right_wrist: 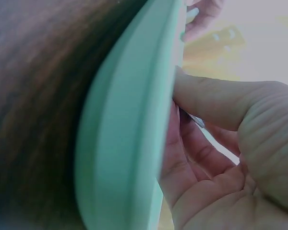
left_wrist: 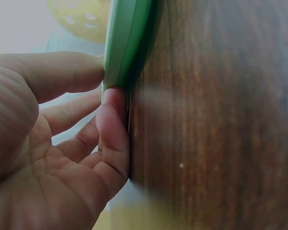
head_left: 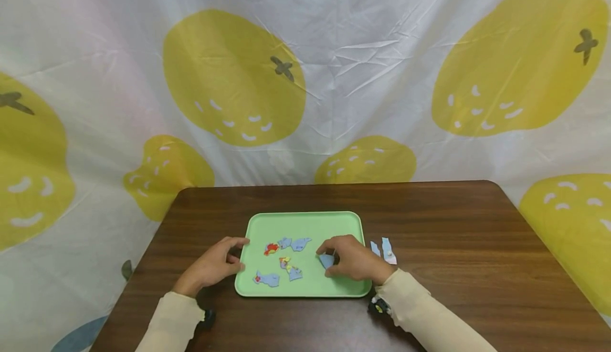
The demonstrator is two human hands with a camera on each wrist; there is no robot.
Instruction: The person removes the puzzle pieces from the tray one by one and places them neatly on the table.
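Observation:
My left hand (head_left: 215, 263) holds the left edge of a light green tray (head_left: 329, 222). In the left wrist view its thumb and fingers meet the tray's rim (left_wrist: 116, 52), one fingertip tucked low against the outer wall. Over the tray's right half, my right hand (head_left: 355, 258) pinches a light blue torn piece (head_left: 326, 261) between thumb and fingers. The right wrist view shows only a thin edge of it; the fingers hide the rest. Left of this hand lie a red and yellow piece (head_left: 271, 249), a blue-grey piece (head_left: 300, 244), a yellow-blue piece (head_left: 294, 272) and a blue piece with red (head_left: 268, 279).
Outside the tray, on the dark wooden table (head_left: 444, 225), two narrow light blue strips (head_left: 389, 251) lie near its right rim. A white curtain (head_left: 372, 76) with yellow fruit prints hangs behind the table's back edge.

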